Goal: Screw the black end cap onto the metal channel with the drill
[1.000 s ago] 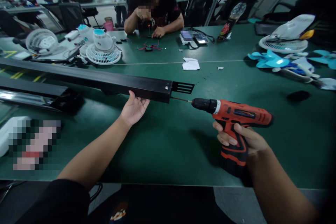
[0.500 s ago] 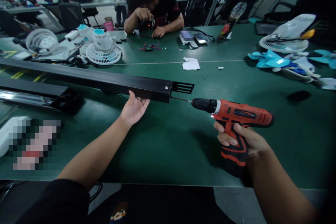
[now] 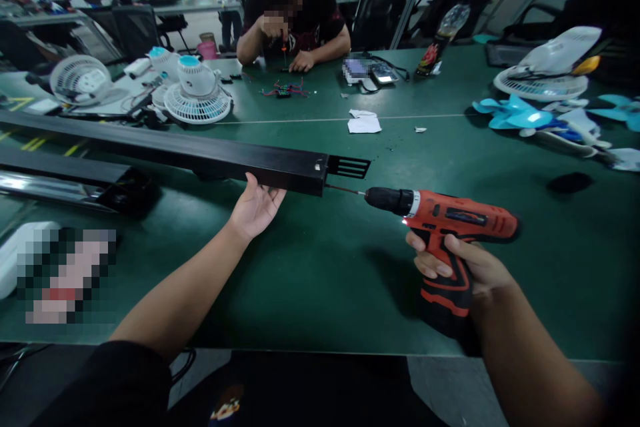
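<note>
A long black rectangular housing [image 3: 240, 159] stretches from the left edge to the middle of the head view. My left hand [image 3: 257, 207] grips it from below near its right end, thumb on the front side and fingers underneath, partly hidden. Beyond that end sticks out a slotted black plate [image 3: 350, 167]. My right hand [image 3: 465, 263] is wrapped round the handle of a red and black cordless drill [image 3: 460, 213]. From its chuck a long thin bit [image 3: 345, 189] points left, and its tip meets the housing's end face or enters it; which one is hidden.
A second black housing [image 3: 65, 177] lies at left, nearer me. White fan parts [image 3: 197, 97] stand behind it; blue fan blades [image 3: 515, 111] lie at right. Paper scraps [image 3: 364, 122] and a bottle [image 3: 443, 40] are farther back. Across the table a person works with a screwdriver [image 3: 285, 47].
My hands, the drill and the housing have hardly moved. Across the table, the person's raised hand has shifted slightly on the screwdriver.
</note>
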Action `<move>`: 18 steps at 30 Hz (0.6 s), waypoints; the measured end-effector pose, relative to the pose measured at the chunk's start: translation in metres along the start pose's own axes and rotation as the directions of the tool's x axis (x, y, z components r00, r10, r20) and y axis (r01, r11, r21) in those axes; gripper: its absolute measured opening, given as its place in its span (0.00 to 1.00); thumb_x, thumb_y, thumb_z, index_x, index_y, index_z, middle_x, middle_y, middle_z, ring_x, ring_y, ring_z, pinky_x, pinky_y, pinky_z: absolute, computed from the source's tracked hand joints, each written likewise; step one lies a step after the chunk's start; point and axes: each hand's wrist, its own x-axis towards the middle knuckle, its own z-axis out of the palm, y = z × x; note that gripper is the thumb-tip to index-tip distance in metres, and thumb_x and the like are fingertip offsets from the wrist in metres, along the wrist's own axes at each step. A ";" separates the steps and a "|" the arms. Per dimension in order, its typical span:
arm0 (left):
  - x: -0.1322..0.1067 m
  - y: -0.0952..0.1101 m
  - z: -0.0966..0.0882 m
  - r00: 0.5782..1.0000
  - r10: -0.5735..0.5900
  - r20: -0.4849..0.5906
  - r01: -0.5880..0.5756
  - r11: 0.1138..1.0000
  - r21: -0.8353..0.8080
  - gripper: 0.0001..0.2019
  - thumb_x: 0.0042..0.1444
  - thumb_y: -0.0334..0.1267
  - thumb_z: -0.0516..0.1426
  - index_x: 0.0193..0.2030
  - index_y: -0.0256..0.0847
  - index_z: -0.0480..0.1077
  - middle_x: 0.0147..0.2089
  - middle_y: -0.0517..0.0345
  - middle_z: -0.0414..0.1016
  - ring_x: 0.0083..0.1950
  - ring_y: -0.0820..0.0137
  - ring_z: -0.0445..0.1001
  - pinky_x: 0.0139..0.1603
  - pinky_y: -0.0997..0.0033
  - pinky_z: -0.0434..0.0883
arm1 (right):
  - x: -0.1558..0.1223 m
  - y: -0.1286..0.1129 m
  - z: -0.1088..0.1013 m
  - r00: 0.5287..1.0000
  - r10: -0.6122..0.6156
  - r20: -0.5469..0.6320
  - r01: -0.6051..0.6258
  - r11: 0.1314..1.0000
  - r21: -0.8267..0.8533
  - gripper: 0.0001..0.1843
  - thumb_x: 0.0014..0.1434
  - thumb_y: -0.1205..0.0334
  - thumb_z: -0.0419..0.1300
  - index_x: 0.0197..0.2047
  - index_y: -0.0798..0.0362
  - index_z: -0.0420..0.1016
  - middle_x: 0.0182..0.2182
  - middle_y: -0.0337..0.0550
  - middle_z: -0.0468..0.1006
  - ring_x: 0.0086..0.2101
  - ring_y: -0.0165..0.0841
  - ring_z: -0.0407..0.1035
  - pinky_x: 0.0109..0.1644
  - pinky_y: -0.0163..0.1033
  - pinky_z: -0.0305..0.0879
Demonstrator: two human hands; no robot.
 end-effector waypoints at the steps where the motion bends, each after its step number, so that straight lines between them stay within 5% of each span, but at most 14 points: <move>1: 0.001 0.000 -0.002 1.000 -0.001 0.013 0.002 1.000 -0.008 0.29 0.89 0.56 0.47 0.86 0.48 0.69 0.54 0.54 0.93 0.57 0.65 0.92 0.74 0.65 0.81 | 0.000 0.000 0.000 1.000 -0.001 -0.001 0.001 1.000 -0.001 0.22 0.63 0.42 0.85 0.44 0.51 0.89 0.30 0.36 0.74 0.22 0.24 0.58 0.29 0.35 0.77; 6: 0.003 0.000 -0.007 0.997 -0.023 0.069 0.025 0.999 -0.032 0.29 0.89 0.57 0.48 0.86 0.50 0.69 0.55 0.55 0.93 0.56 0.65 0.93 0.71 0.67 0.82 | 0.000 -0.001 0.001 1.000 -0.008 -0.023 0.008 1.000 0.000 0.23 0.62 0.42 0.85 0.45 0.51 0.90 0.35 0.41 0.79 0.21 0.24 0.58 0.27 0.37 0.77; 18: 0.000 0.000 0.000 1.000 -0.009 0.005 0.009 1.000 0.002 0.27 0.89 0.56 0.46 0.79 0.48 0.76 0.54 0.54 0.93 0.57 0.65 0.92 0.72 0.68 0.82 | 0.001 -0.001 0.004 0.997 -0.014 -0.070 0.014 1.000 -0.010 0.25 0.61 0.39 0.85 0.48 0.51 0.91 0.39 0.45 0.83 0.20 0.23 0.58 0.26 0.38 0.76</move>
